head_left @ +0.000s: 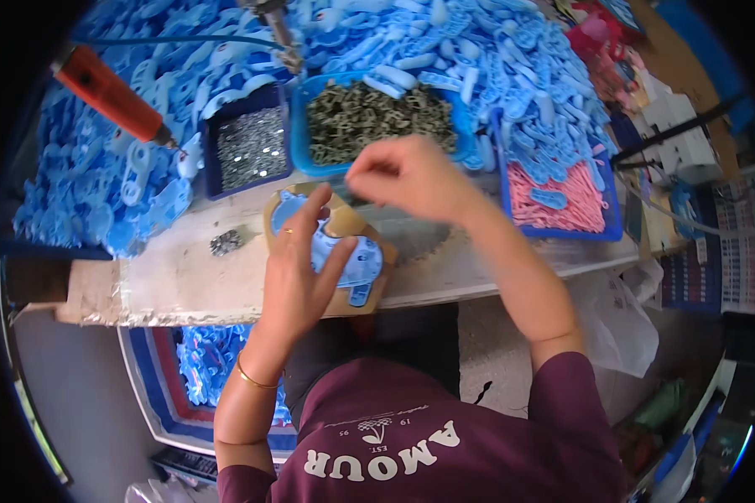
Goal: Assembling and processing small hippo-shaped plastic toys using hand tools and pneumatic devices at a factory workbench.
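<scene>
A light-blue plastic part (362, 267) with a rounded outline lies on a brown block or jig (386, 289) at the table's front edge. Over its left side rests my left hand (294, 272), thumb and fingers apart; I cannot tell how firmly it touches the part. My right hand (411, 176) hovers just past the block, by the near rim of a bright-blue tub (310, 159) of small dark metal pieces (369, 121). Its fingers are curled together, and whatever they pinch is hidden.
An orange-handled power screwdriver (109, 92) hangs at the left, before heaped blue plastic parts (134, 168). A dark-blue bin (210, 163) holds silvery screws or pins. At right, a blue basket (562, 232) holds pink sticks. A small metal pile (225, 243) lies left of the block.
</scene>
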Action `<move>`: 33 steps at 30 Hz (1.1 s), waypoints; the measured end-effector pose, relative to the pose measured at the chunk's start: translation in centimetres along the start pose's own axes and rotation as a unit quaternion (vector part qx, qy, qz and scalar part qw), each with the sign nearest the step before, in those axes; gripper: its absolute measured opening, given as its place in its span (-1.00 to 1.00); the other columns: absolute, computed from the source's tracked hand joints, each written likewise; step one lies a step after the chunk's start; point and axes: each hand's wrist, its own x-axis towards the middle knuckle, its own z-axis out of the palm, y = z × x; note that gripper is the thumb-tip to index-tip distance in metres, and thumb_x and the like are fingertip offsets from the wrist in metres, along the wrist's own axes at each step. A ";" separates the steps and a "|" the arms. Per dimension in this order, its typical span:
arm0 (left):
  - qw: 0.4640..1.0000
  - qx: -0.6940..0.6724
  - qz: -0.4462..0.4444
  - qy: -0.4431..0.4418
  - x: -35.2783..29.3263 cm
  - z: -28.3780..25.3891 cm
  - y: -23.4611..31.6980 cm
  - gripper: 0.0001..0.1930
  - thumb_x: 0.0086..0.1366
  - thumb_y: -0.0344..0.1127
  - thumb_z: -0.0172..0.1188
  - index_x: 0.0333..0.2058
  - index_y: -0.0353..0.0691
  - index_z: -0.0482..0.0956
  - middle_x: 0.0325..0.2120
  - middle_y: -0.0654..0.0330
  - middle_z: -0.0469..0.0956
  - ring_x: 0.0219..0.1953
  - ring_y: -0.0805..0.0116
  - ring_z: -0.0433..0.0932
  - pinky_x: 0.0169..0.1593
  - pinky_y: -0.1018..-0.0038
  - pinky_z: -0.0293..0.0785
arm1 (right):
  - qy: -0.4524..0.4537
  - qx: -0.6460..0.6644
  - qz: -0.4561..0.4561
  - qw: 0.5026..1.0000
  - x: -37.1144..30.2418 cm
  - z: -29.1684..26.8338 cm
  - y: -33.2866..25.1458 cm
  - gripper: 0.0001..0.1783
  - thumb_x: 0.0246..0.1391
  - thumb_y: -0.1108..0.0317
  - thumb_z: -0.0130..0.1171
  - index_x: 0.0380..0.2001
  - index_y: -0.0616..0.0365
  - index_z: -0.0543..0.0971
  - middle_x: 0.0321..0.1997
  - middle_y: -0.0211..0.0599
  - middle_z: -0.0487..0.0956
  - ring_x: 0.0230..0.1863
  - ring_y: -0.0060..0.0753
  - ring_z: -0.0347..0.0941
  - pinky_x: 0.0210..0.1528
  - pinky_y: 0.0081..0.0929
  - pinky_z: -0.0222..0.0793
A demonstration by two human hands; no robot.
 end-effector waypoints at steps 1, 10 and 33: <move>0.998 -0.065 -0.020 0.007 0.4 0.6 0.1 -0.43 0.31 -0.38 0.31 0.26 -0.33 0.38 -0.11 -0.11 0.64 -0.15 0.11 0.67 -0.06 0.29 0.59 | 0.003 -0.018 -0.020 1.000 -1.2 1.2 -1.1 -0.82 0.17 0.34 0.30 -0.26 0.25 0.69 -0.40 -0.36 0.69 -0.36 -0.64 0.58 -0.29 -0.55 0.50; 0.962 -0.218 -0.152 -0.063 -1.6 0.2 -1.3 -0.73 0.35 -0.52 0.24 0.01 -0.40 0.59 -0.12 0.12 0.67 -0.10 0.42 0.64 0.00 0.51 0.57 | 0.244 -0.153 0.158 0.945 -11.9 -7.9 2.2 -0.81 0.26 0.41 0.22 -0.12 0.23 0.68 -0.23 -0.30 0.71 -0.26 -0.54 0.61 -0.19 -0.54 0.51; 0.864 -0.421 -0.262 -0.092 -0.9 0.9 -0.8 -0.75 0.53 -0.28 0.04 -0.02 -0.37 0.50 -0.08 0.01 0.64 -0.10 0.29 0.69 -0.02 0.49 0.65 | 0.145 -0.119 0.041 0.981 -12.2 -5.2 -1.1 -0.88 0.23 0.43 0.25 -0.22 0.23 0.67 -0.31 -0.40 0.65 -0.30 -0.62 0.50 -0.23 -0.59 0.39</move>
